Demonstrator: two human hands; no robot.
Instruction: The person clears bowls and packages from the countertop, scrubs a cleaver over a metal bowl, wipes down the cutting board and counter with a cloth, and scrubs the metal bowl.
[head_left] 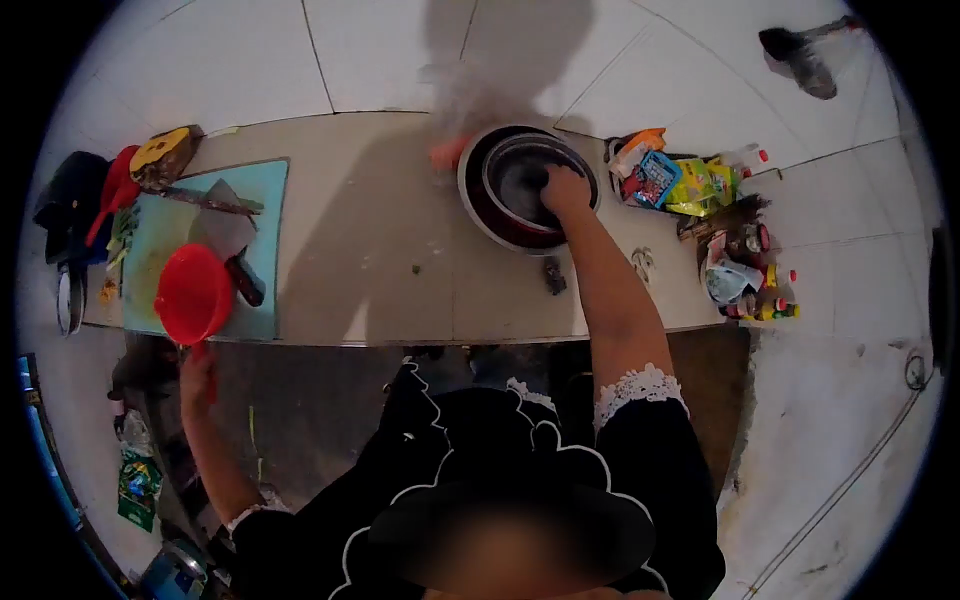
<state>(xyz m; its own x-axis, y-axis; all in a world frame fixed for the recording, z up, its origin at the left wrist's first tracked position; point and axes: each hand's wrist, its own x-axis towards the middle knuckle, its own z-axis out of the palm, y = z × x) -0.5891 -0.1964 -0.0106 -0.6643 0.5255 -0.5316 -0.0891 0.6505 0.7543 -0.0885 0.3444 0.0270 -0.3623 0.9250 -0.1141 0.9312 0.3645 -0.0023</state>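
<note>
Taking 12 o'clock as straight away from your chest, the inner metal bowl (pixel 515 185) lies at 12 o'clock on the counter (pixel 380 270), nested inside a wider dark basin (pixel 484 226). Your right hand (pixel 567 193) reaches into it from its 3 o'clock side. The fingers look bent, but I cannot tell how far they are open, nor if they hold something dark or only touch the inside.

Your left hand (pixel 198 380), between 9 and 10 o'clock, is closed around the handle of the red plastic dipper (pixel 195 292). Its cup is over the front part of the blue-green cutting board (pixel 262 190). The cleaver (pixel 228 225) is just beyond it, with its dark handle close to the cup's 3 o'clock side. Packets (pixel 690 185) are toward 1 o'clock, and small bottles (pixel 775 300) toward 2 o'clock.

The dipper should be light and a little flexible; if it carries liquid, which I cannot see, the weight would pull the cup down, so the handle is best held firmly, near the cup. The bowl looks stiff and thin, perhaps slippery when wet. Its rim is the better hold, and one should expect it to turn inside the basin.
</note>
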